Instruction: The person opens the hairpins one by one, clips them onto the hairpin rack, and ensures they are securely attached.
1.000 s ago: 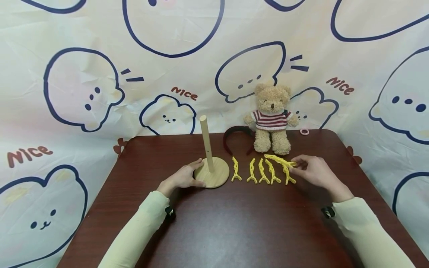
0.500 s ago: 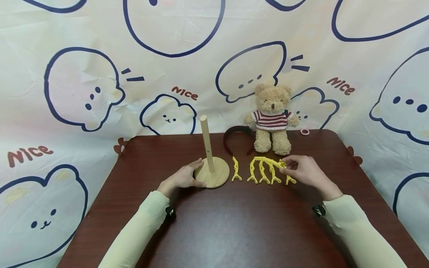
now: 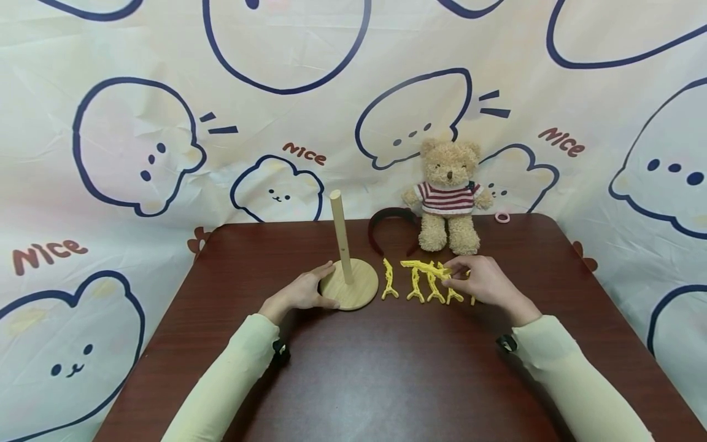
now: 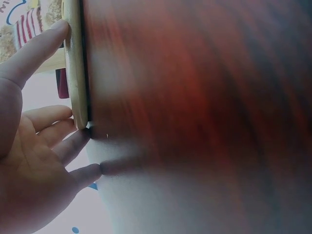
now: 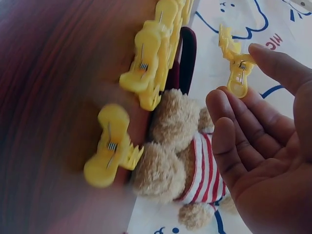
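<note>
A wooden stand, with an upright post on a round base, is on the table left of several yellow clips. My left hand holds the base at its left side, thumb and fingers set against the rim. Between thumb and fingertips, my right hand pinches a yellow hair clip by its sprung handle end. This clip points left, above a row of similar clips, and my right hand covers part of the rightmost one. One more yellow clip lies by itself next to the base.
Behind the clips a teddy bear in a striped shirt sits at the back edge. A dark red headband stands beside it, and a small pink ring lies right of it. Patterned cloth hangs behind the table.
My right hand has moved left with the pinched clip, from over the row's right end to over its middle. My left hand and the wooden stand have stayed put.
</note>
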`<action>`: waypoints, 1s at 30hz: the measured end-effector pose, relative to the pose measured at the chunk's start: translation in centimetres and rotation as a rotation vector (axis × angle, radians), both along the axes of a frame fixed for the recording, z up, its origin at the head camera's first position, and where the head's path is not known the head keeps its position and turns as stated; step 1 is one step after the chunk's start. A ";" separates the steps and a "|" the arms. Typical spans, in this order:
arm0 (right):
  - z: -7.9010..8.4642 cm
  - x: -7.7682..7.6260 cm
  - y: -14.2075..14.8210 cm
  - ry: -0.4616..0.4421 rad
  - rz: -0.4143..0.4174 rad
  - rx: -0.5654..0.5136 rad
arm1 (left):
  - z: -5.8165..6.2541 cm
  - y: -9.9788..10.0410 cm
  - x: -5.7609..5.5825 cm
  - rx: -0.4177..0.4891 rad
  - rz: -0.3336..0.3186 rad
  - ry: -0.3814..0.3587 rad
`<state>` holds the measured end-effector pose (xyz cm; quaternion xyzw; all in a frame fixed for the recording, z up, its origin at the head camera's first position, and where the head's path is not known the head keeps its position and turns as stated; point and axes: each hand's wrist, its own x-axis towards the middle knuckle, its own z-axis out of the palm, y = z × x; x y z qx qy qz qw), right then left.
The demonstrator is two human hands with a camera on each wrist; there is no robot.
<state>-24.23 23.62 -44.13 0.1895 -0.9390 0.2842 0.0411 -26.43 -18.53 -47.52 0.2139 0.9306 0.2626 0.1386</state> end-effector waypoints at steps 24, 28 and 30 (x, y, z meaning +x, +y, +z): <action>-0.8 -0.7 -4.7 0.031 0.105 -0.030 | 0.0 -0.1 0.0 -0.008 -0.007 -0.001; -0.8 -0.8 -5.3 0.059 0.145 -0.034 | 0.0 -0.1 0.0 -0.011 -0.005 0.005; -0.7 -0.8 -5.6 0.066 0.160 -0.040 | 0.0 -0.1 0.0 -0.006 -0.004 0.002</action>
